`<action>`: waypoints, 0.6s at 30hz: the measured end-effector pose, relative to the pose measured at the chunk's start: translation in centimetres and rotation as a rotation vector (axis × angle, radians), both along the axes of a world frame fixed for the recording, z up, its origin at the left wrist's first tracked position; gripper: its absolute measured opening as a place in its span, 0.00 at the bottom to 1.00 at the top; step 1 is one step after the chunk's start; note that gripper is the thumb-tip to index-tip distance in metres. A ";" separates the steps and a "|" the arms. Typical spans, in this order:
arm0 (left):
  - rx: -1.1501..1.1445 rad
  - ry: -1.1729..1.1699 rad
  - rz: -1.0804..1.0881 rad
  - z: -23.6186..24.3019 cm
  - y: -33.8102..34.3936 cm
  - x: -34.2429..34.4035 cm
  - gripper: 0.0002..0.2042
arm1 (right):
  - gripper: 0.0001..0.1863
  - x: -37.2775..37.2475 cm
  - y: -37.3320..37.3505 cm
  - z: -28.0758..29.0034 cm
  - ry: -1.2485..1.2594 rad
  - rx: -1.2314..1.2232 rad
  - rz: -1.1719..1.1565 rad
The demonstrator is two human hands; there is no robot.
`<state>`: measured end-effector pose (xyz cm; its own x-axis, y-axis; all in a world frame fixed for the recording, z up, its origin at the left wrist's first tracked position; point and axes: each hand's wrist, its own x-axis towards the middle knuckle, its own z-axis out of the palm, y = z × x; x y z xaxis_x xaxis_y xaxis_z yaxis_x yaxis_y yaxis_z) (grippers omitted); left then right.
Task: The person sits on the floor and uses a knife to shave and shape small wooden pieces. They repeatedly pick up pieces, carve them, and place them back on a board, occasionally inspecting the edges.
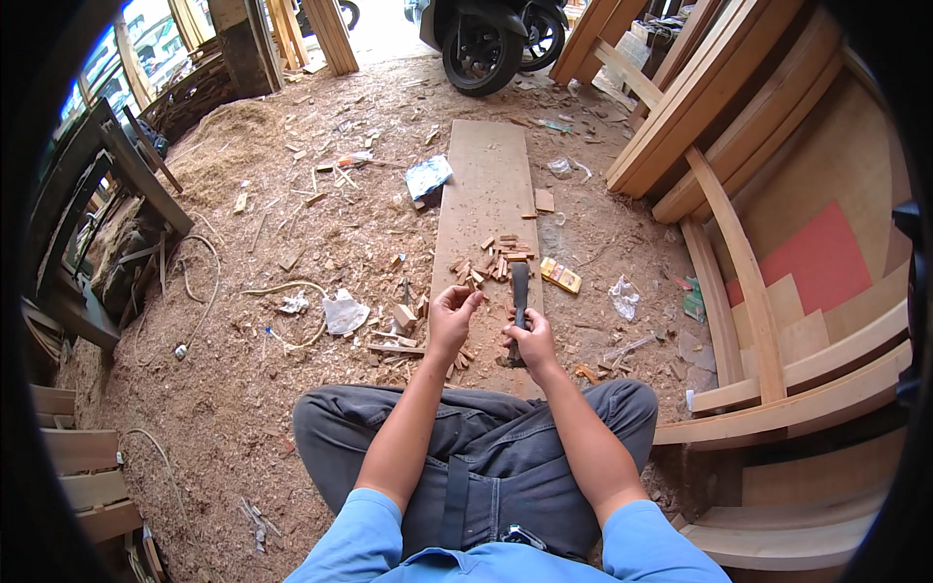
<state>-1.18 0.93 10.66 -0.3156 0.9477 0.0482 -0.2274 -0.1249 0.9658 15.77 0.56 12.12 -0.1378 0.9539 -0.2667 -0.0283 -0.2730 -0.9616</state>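
My right hand (pixel 530 340) is wrapped round a dark long tool with a flat blade (pixel 521 284), much like a broad chisel or a heavy knife. Its blade points away from me, over the long wooden board (pixel 486 185). Level with it on the left, my left hand (pixel 453 316) is closed in a pinch, apparently on a small wood piece (pixel 473 285), mostly hidden by the fingers. Just beyond both hands lies a heap of short cut wood pieces (pixel 505 251) on the board. More offcuts (pixel 404 316) lie beside my left wrist.
Shavings cover the floor (pixel 233 321). A yellow packet (pixel 560 275) lies right of the board, a blue-white packet (pixel 428 176) to its left. Curved timber frames (pixel 758 282) stand at the right, a dark wooden frame (pixel 117 223) at the left. A motorbike wheel (pixel 481 56) stands at the far end.
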 end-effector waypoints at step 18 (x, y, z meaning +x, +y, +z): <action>0.168 0.450 0.291 3.7 -1.0 -0.3 0.06 | 0.18 -0.2 0.0 -0.1 -0.043 0.146 -0.001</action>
